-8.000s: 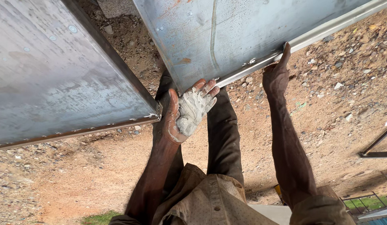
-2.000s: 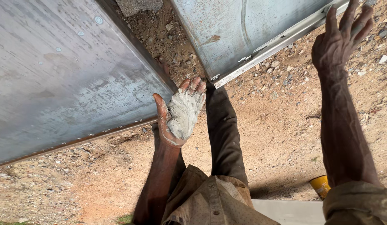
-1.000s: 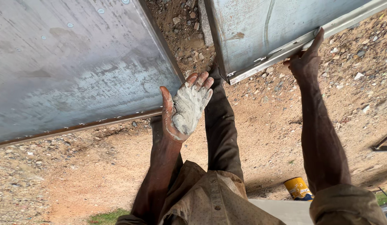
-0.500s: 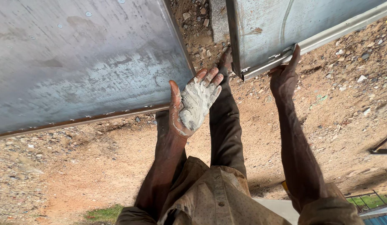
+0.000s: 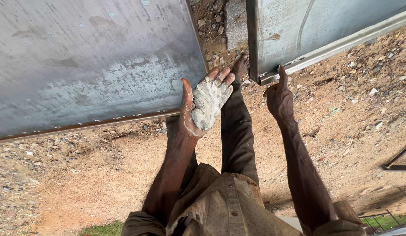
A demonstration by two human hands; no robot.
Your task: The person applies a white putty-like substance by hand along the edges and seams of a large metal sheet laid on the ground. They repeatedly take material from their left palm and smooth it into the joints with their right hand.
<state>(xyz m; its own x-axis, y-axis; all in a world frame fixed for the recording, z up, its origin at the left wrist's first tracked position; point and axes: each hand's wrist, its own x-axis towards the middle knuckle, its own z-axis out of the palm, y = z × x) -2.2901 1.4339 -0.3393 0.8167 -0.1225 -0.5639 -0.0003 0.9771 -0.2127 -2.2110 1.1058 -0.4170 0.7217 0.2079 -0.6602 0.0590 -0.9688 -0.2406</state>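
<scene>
My left hand [image 5: 203,102] is held palm up between two metal panels, cupping a lump of pale grey putty [image 5: 206,101] that covers the palm and fingers. My right hand [image 5: 279,94] is mostly curled, its index finger pointing up and touching the lower frame edge of the right grey metal panel [image 5: 316,26]. The larger left grey metal panel [image 5: 89,61] stands just left of my left hand. My dark trouser leg and bare foot [image 5: 240,65] show in the gap between the panels.
Reddish sandy ground with scattered stones [image 5: 360,96] lies all around. A dark metal frame piece [image 5: 397,159] sits at the right edge. A patch of grass [image 5: 102,229] shows at the bottom left, a metal grille [image 5: 382,218] at the bottom right.
The view has shifted so both panels sit further right. My right hand has come off its grip on the right panel's edge and now touches it with one raised finger. The left hand still holds putty.
</scene>
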